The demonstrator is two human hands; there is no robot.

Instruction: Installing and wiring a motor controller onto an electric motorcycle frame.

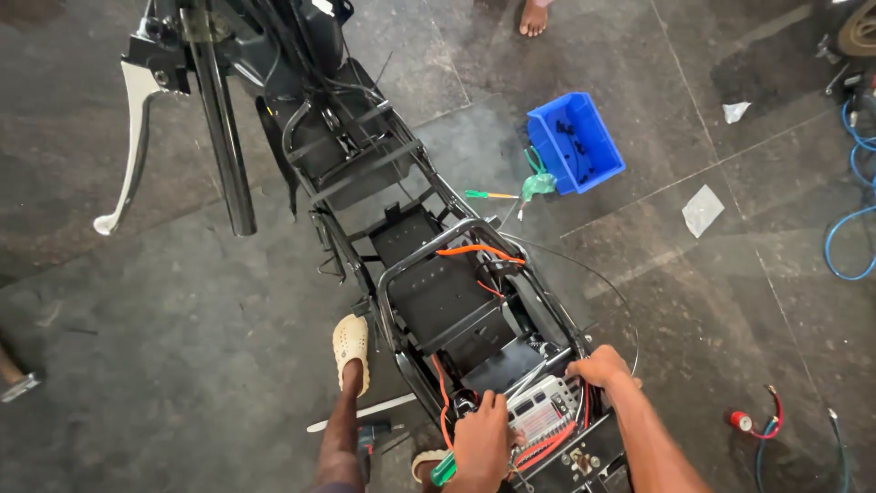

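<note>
My left hand (481, 440) has its grip closed around a green-handled screwdriver (444, 469), pressed against the silver controller box (545, 409) at the near end of the stripped black scooter frame (429, 265). My right hand (600, 367) rests on the box's far edge; I cannot tell whether its fingers pinch the wires there. A blue bin (577, 141) sits well apart on the floor (182, 347).
</note>
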